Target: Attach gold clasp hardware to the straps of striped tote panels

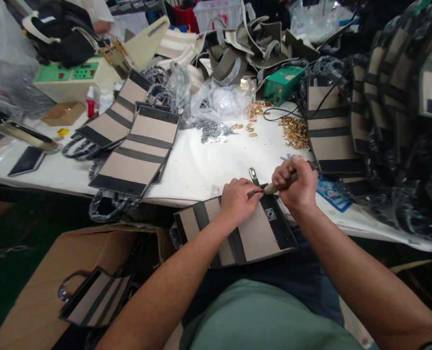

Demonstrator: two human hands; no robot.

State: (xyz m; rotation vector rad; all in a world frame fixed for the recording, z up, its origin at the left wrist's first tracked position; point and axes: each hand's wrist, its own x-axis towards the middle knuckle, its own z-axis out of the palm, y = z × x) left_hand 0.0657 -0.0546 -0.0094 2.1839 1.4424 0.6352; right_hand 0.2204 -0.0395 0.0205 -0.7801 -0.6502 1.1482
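Note:
A bag panel (pixel 258 233), beige with dark bands, lies unfolded across my lap and against the table edge. My left hand (pixel 241 198) rests on its upper part, fingers pinched on a short dark strap (pixel 255 181). At the strap's far end is a shiny metal clasp piece (pixel 252 172). My right hand (pixel 297 182) is wrapped around an electric screwdriver (pixel 272 188), whose pale tapered nose points left at the strap, close to my left fingertips. A small square metal plate (pixel 270 214) sits on the panel's dark band. The screwdriver's very tip is too small to make out.
Similar bag panels (pixel 139 146) are stacked at left, more (pixel 333 131) at right. Gold metal fittings (pixel 294 131) lie in a pile near a green power box (pixel 283 85) with a cable. A cardboard box (pixel 37 277) stands lower left. A person's arm (pixel 102 25) shows at the back.

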